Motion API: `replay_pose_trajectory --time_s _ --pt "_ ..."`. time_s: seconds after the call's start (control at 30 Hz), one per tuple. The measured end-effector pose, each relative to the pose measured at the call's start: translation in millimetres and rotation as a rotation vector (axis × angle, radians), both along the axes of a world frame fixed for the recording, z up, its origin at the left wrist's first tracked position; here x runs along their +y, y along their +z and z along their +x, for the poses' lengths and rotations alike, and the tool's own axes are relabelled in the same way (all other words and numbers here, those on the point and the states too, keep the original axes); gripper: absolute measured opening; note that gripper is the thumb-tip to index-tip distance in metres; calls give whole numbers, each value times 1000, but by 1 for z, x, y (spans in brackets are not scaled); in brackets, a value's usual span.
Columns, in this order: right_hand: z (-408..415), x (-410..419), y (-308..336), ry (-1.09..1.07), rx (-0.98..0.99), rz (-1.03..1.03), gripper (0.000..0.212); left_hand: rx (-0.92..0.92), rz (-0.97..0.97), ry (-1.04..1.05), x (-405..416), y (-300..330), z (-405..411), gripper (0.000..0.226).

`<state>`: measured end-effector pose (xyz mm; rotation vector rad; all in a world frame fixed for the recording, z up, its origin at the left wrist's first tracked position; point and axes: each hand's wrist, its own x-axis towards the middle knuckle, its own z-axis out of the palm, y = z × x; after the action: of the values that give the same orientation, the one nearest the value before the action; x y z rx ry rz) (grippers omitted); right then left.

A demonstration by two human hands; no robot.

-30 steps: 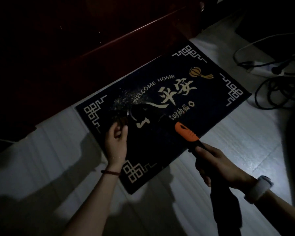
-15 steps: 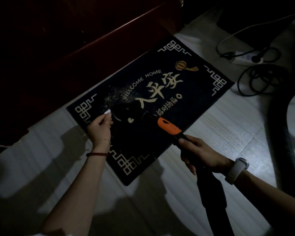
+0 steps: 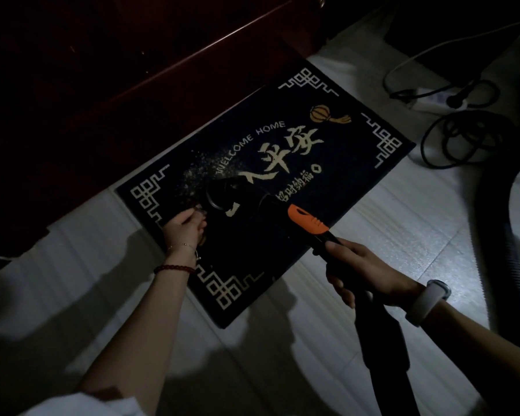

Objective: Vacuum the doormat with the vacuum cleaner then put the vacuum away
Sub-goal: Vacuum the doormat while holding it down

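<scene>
Right hand gripping vacuum wand, nozzle lost in dark over doormat, left hand curled, contents unclear

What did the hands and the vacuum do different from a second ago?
The black vacuum nozzle slid left along the dark doormat toward the pale crumbs. The left hand curled beside it. The right hand kept gripping the orange-trimmed wand; the crumbs remain.

Very dim, grainy view; light from behind the person throws arm shadows across the pale floor.
</scene>
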<state>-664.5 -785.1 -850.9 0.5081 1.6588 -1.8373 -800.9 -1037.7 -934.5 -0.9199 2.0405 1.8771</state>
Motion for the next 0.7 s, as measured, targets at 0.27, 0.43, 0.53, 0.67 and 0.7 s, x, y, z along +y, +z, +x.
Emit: replay_pose_trajectory --time_s 0.27,0.43,0.53,0.67,0.7 --pt "-3 -3 2 -42 22 107 34 13 -288 -207 -16 -7 15 35" --pt "-28 -15 2 -157 160 435 24 -76 -907 -807 -20 -22 73 74" --pt "-50 -22 -4 -115 224 663 27 -74 -979 -929 -20 -29 81 83" --pt "-57 -39 -9 49 251 800 39 -71 -1038 -975 -19 -30 76 83" --pt "-50 -47 -9 118 251 779 36 -59 -1039 -981 -18 -29 76 83"
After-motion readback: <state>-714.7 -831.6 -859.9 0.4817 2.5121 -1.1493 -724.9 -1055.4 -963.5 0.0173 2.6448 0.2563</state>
